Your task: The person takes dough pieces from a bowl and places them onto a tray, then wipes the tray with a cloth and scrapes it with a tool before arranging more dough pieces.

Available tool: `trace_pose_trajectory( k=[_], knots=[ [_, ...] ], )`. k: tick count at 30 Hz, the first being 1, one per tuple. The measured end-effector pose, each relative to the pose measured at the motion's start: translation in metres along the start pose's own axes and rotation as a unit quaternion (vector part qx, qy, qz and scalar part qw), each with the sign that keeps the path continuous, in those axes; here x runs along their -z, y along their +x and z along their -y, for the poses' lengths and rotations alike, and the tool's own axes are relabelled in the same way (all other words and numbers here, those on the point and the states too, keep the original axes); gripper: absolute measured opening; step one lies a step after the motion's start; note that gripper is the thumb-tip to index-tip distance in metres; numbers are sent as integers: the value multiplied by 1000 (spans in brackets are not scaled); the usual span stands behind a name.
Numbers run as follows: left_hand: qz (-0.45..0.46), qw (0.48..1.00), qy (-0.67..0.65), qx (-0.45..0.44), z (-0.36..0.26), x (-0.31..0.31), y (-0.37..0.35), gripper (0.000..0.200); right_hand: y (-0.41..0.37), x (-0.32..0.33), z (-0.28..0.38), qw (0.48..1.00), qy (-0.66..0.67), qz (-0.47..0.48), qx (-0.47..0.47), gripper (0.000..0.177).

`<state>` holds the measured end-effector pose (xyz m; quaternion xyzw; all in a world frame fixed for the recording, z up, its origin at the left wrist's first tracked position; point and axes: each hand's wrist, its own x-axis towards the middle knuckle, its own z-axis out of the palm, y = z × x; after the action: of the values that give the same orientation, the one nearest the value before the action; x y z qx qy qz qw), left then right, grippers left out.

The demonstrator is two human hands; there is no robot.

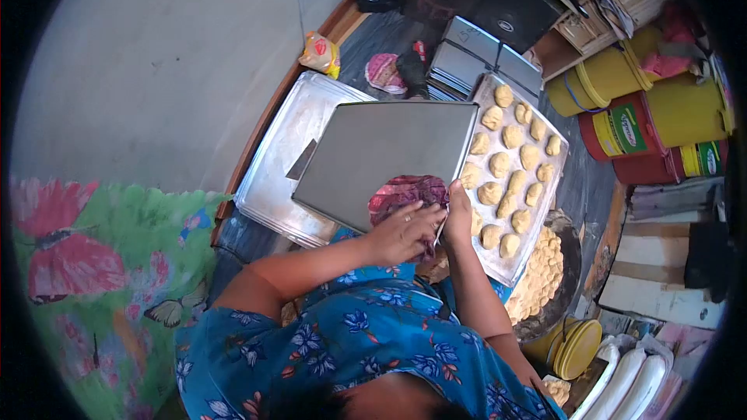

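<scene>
My left hand (404, 234) presses on a crumpled maroon patterned cloth (408, 190), its fingers bent over the folds. The cloth lies against the lower right part of a dark grey baking tray (373, 140), which is tilted. My right hand (460, 217) grips that tray's right edge near its lower corner, thumb upward. Just right of it lies another baking tray (523, 245) with rows of pale yellow dough pieces (499, 163). Beneath the grey tray on the left, a stack of silvery trays (268, 167) shows partly.
A large round basin (574, 264) full of dough pieces stands at right. Yellow and red buckets (622, 128) line the right side. Tied flat bundles (467, 54) lie behind the dough tray. A yellow bag (321, 54) sits by the grey wall (171, 70). Stacked yellow lids (577, 347) are lower right.
</scene>
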<state>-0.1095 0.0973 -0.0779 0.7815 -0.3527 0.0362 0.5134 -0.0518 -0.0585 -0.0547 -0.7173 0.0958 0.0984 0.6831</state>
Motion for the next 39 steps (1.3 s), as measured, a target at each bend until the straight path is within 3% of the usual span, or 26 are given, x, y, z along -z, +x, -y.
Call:
trace_pose_trajectory(
  k=[3, 4, 5, 7, 9, 10, 11, 13, 14, 16, 18, 19, 20, 22, 23, 25, 27, 28, 29, 31, 34, 39],
  knots=[
    [-48, 999, -4, 8, 40, -3, 19, 21, 9, 9, -26, 1000, -2, 11, -7, 49],
    [-81, 996, 23, 24, 45, 2, 29, 22, -1, 1, -4, 1000, -22, 1, 8, 47],
    [-110, 991, 44, 63, 51, 8, 39, 19, 9, 6, -32, 996, -63, -4, 61, 46],
    [-166, 979, 15, 117, 78, 24, 48, 25, 9, 10, -33, 986, -155, 46, 30, 44],
    [-236, 956, -13, 174, 114, 33, 46, 32, -10, -2, -10, 992, -102, 64, 44, 37],
    [-270, 947, 96, 143, 143, 33, 36, 33, -10, -1, -17, 991, -95, 78, 45, 35],
    [-280, 925, 60, 249, 151, 37, 25, 34, -9, -2, -21, 991, -89, 92, 49, 33],
    [-314, 875, 12, 369, 173, 43, -2, 32, -8, -4, -31, 995, -26, 88, 35, 31],
    [-338, 857, -2, 388, 184, 46, -21, 31, -4, -2, -43, 996, -1, 90, 16, 31],
    [-326, 787, -95, 515, 178, 66, -52, 24, -7, -6, -41, 994, 46, 100, -9, 36],
    [-412, 770, -152, 463, 223, 59, -117, 17, -13, -13, -36, 994, -43, 84, 49, 39],
    [-383, 778, -130, 481, 228, 63, -143, 14, -15, -17, -31, 990, -88, 73, 79, 40],
    [-354, 785, -105, 498, 231, 64, -167, 11, -26, -24, -12, 995, -26, 63, 72, 43],
    [-460, 784, -174, 378, 255, 51, -207, 5, -22, -24, -17, 993, 80, 77, 38, 44],
    [-395, 767, -180, 473, 217, 61, -203, 4, -18, -23, -22, 987, 133, 88, 20, 45],
    [-543, 685, -229, 428, 205, 50, -216, 14, -14, -20, -21, 984, 151, 86, 27, 43],
    [-570, 679, -25, 462, 228, 45, -249, 27, -14, -8, 3, 979, 181, 92, 14, 43],
    [-577, 663, 78, 471, 222, 49, -248, 33, -15, -1, 12, 971, 227, 76, -4, 40],
    [-552, 684, 140, 457, 215, 50, -247, 38, -12, 10, 20, 974, 215, 74, 20, 39],
    [-491, 715, 259, 425, 145, 60, -192, 47, -10, 39, 41, 979, 188, 59, 54, 38],
    [-484, 755, 247, 367, 119, 81, -138, 43, -38, 80, 113, 974, 210, 2, 90, 37],
    [-494, 816, 137, 265, 69, 102, -36, 39, -39, 167, 178, 940, 87, -96, 316, 36]
  ],
)
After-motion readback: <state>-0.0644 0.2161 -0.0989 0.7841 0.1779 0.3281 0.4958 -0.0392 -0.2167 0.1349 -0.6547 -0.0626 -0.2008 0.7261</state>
